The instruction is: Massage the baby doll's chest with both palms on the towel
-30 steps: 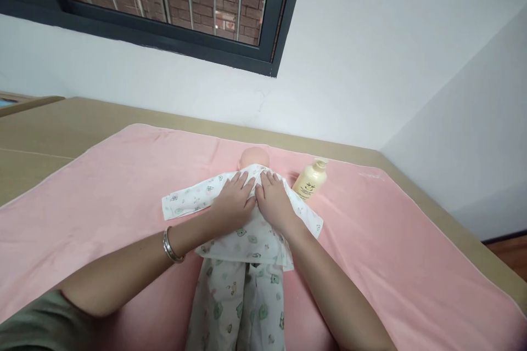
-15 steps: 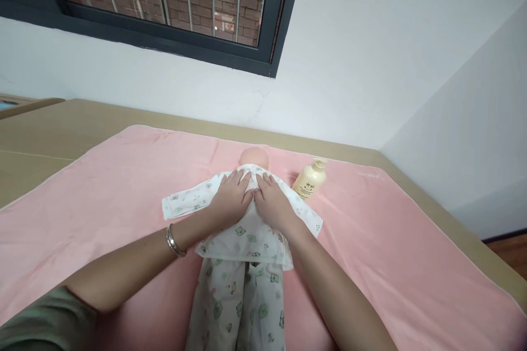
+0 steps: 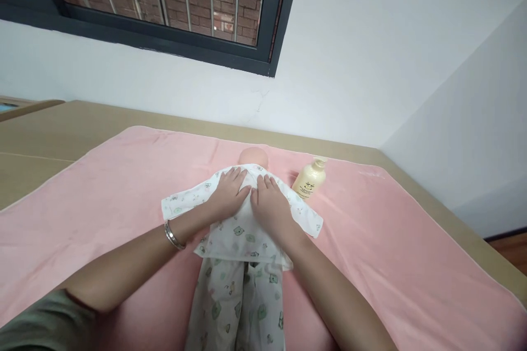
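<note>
Your left hand: your left hand (image 3: 228, 193) lies flat on the doll's white shirt (image 3: 242, 216), fingers spread apart, holding nothing.
Your right hand: your right hand (image 3: 272, 204) lies flat just beside it on the same shirt, fingers open too. The 2 hands touch at the thumbs.
Doll: the doll (image 3: 254, 157) lies on its back in the middle of the pink towel (image 3: 102, 186). You see only the top of its bald head. Its face is hidden.
Shirt: it has little green pictures on it. Both sleeves stick out to the sides, and your hands cover the chest.
Trousers: the doll's trousers (image 3: 236, 301) have the same pictures. The bottom edge of the view cuts them off, so the feet do not show.
Bottle: a pale yellow bottle (image 3: 309, 179) lies tilted on the towel near the doll's shoulder, by your right hand. Its label is too small to read.
Bracelet: a silver bracelet (image 3: 173, 235) sits on your left wrist.
Window: a dark window (image 3: 173, 5) is cut off at the top.
</note>
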Demonstrator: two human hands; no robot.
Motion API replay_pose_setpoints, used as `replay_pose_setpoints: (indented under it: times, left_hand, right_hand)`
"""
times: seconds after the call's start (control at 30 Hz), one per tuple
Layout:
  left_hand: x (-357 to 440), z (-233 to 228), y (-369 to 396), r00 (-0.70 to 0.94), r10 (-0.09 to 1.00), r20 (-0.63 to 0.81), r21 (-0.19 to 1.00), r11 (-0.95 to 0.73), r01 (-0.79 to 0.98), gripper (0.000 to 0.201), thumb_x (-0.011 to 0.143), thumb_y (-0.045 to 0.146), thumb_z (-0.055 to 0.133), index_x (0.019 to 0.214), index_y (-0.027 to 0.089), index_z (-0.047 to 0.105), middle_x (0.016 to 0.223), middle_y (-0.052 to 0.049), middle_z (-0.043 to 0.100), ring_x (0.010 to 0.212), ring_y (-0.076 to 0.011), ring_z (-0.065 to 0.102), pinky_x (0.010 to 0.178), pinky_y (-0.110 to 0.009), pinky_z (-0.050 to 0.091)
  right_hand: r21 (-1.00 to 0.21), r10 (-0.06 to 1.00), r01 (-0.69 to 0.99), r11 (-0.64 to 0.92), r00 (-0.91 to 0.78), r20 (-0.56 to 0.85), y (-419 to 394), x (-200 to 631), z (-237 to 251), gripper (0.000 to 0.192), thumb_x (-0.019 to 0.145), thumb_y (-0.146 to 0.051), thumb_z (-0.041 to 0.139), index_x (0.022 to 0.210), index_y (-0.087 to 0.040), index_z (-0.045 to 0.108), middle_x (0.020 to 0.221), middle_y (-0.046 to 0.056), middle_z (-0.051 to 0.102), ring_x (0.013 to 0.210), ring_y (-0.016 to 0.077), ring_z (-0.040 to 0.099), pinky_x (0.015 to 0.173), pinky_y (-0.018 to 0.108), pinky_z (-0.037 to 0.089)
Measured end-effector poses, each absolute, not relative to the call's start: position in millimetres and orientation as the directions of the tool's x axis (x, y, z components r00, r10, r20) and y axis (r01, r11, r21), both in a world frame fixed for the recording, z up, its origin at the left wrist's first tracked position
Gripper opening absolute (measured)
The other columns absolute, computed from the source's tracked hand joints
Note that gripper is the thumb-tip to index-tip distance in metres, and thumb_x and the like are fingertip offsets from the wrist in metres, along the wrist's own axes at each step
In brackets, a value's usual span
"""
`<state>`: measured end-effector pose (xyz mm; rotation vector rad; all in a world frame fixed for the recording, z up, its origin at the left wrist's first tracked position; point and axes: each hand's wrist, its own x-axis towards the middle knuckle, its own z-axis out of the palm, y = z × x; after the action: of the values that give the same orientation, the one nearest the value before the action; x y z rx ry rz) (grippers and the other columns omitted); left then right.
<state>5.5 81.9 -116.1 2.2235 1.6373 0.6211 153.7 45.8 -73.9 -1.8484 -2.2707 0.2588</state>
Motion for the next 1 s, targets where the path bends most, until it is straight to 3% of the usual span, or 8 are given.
replay_pose_setpoints:
  times: [0.4,0.83,1.0]
  left_hand:
    - [8,-133,83,0.22,0.919,0.327,0.454,-0.357,0.816,0.059,0.101,0.036,0.029,0.15,0.008,0.047,0.156,-0.02,0.05,0.151,-0.035,0.037,0.124,-0.059,0.025]
    - [9,-129,80,0.228,0.917,0.327,0.445,-0.363,0.818,0.061,0.102,0.036,0.028,0.149,0.004,0.048,0.156,-0.022,0.049,0.149,-0.036,0.039,0.124,-0.059,0.027]
    - [9,-130,80,0.216,0.916,0.338,0.463,-0.361,0.809,0.059,0.101,0.037,0.029,0.15,0.009,0.049,0.155,-0.02,0.051,0.15,-0.035,0.039,0.124,-0.059,0.026]
  right_hand:
    - [-0.31,0.958,0.908,0.281,-0.248,0.144,62,163,-87,0.057,0.107,-0.03,0.039,0.158,-0.005,0.039,0.162,0.019,0.039,0.154,0.0319,0.03,0.126,0.046,0.028]
    - [-0.299,0.956,0.912,0.279,-0.235,0.175,63,160,-93,0.058,0.106,-0.029,0.038,0.157,-0.003,0.04,0.162,0.02,0.037,0.154,0.0336,0.029,0.128,0.049,0.024]
    - [-0.295,0.952,0.911,0.287,-0.238,0.19,63,160,-94,0.058,0.105,-0.028,0.039,0.157,-0.002,0.041,0.162,0.02,0.038,0.153,0.0336,0.031,0.127,0.049,0.025]
